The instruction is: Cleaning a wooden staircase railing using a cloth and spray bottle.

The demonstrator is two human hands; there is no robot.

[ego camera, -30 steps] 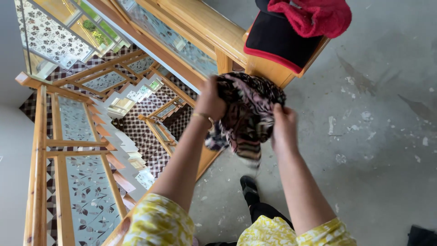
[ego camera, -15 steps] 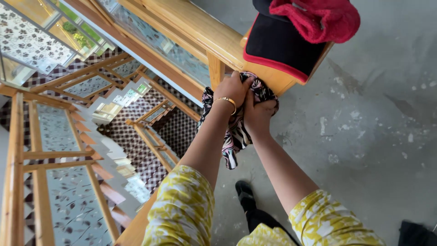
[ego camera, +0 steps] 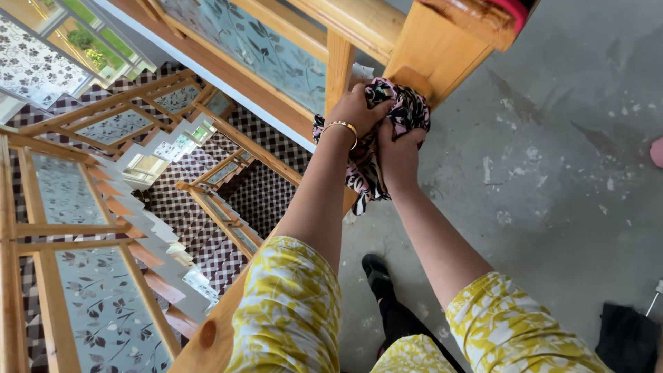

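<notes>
Both of my hands clutch a bunched cloth (ego camera: 407, 110) with a pink, black and white pattern, pressed against the side of a wooden newel post (ego camera: 442, 52). My left hand (ego camera: 356, 110), with a gold bangle at the wrist, grips the cloth's upper left part. My right hand (ego camera: 400, 148) holds it from below. A tail of the cloth (ego camera: 362, 183) hangs down between my forearms. My sleeves are yellow with a white pattern.
A wooden handrail (ego camera: 345, 21) with frosted leaf-pattern glass panels (ego camera: 255, 48) runs to the upper left. Below on the left a stairwell (ego camera: 207, 200) drops away with checkered steps. A grey stained concrete floor (ego camera: 552, 179) lies on the right. My black shoe (ego camera: 378, 273) stands on it.
The cloth was held loose in the air a second ago; my hands have since bunched it and pressed it to the post. The view dropped, hiding the red and black cloths on the post top.
</notes>
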